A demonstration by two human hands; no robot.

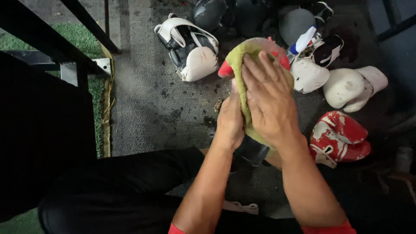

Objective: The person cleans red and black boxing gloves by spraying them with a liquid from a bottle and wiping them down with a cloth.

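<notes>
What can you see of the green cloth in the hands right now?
The green cloth is yellow-green, soft and towel-like, and looks worn. It is draped over a red boxing glove, hiding most of it. The right hand lies flat on top of it, fingers spread; the left hand grips from beneath, at its left edge. It is held above the grey floor mat.

Right hand (268,97) pressed flat on yellow-green cloth (242,58) over red boxing glove (226,69), left hand (229,121) gripping beneath; white gloves (351,86), spray bottle (303,41) on floor (147,112) nearby.
</notes>
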